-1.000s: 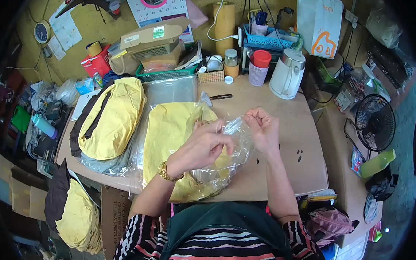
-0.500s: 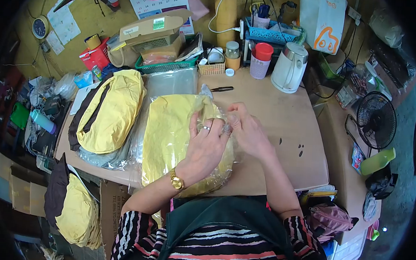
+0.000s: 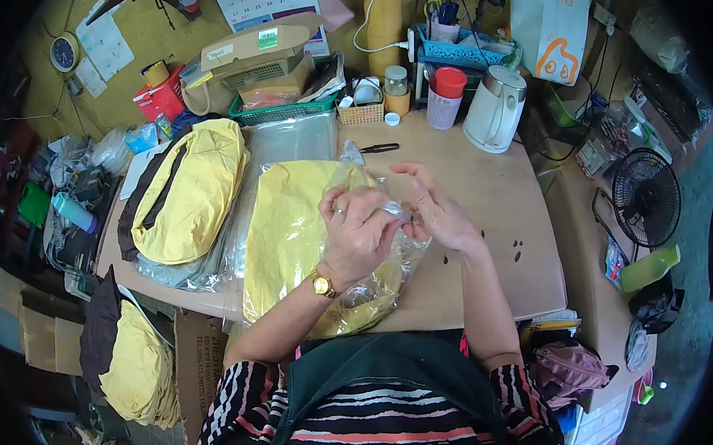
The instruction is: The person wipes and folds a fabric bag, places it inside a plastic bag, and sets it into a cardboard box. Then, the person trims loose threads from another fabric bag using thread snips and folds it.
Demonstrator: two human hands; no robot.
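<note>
A folded yellow fabric piece (image 3: 286,219) lies inside a clear plastic bag (image 3: 407,261) on the table in front of me. My left hand (image 3: 360,227), with a gold watch at the wrist, is closed on gathered plastic at the bag's right side. Close against it, my right hand (image 3: 436,214) pinches the same bunched plastic with thumb and fingertips, its index finger raised. To the left rests a yellow and brown fabric bundle (image 3: 200,198) on a stack of clear bags.
Behind the work are flat clear bags (image 3: 300,143), small black snips (image 3: 379,148), a woven basket (image 3: 362,114) and a white kettle (image 3: 494,109). A black fan (image 3: 646,197) stands at the right. More yellow fabric (image 3: 135,364) hangs at the lower left.
Both hands have come together on the plastic; the left fingers, spread a second ago, have closed on it. The bag's loose plastic, earlier pulled out to the right, is now bunched between them.
</note>
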